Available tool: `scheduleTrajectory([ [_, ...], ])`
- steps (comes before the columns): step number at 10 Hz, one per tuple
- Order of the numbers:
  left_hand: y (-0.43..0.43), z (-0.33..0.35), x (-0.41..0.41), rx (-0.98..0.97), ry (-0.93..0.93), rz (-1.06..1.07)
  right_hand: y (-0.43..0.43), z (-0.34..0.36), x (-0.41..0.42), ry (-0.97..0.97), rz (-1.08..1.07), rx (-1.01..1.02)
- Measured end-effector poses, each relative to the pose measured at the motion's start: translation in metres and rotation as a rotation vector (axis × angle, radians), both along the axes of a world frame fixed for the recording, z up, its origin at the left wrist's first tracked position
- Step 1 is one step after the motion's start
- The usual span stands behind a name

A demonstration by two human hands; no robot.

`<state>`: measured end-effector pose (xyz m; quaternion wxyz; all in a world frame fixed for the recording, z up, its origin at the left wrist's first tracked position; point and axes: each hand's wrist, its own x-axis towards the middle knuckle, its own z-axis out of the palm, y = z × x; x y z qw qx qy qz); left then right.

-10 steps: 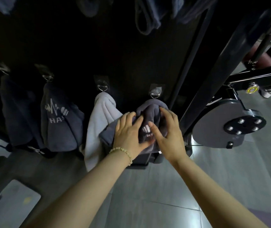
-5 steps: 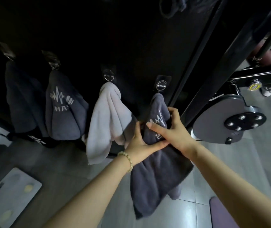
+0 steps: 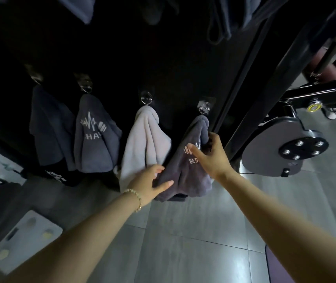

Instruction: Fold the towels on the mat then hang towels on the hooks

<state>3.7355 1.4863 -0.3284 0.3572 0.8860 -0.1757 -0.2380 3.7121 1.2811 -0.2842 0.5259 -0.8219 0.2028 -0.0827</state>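
Note:
A dark grey towel (image 3: 185, 168) with a pale logo hangs from the rightmost hook (image 3: 203, 108) on the dark wall. My left hand (image 3: 149, 183) pinches its lower left edge, thumb in front and fingers behind. My right hand (image 3: 211, 155) grips the towel's upper right side, with the thumb stretched across the logo. To the left, a light grey towel (image 3: 144, 144) hangs on the second hook (image 3: 146, 100). Further left hang a grey logo towel (image 3: 93, 135) and a darker towel (image 3: 49, 127).
A black gym machine frame (image 3: 265, 99) with a round grey plate (image 3: 275, 148) stands close on the right. A white scale (image 3: 24, 240) lies on the grey tiled floor at lower left. A purple mat edge (image 3: 273, 266) shows at lower right. More dark cloth (image 3: 218, 21) hangs overhead.
The dark grey towel went from bunched at the hook to hanging down from it. My left hand slid down to its lower left edge; my right hand stays on its upper right side.

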Motion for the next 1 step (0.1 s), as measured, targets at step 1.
scheduleTrajectory([
  [1,0.0319,0.0059,-0.0108,-0.029,-0.052,0.112,0.0094,0.0251,-0.0176,-0.022,-0.029,-0.052],
])
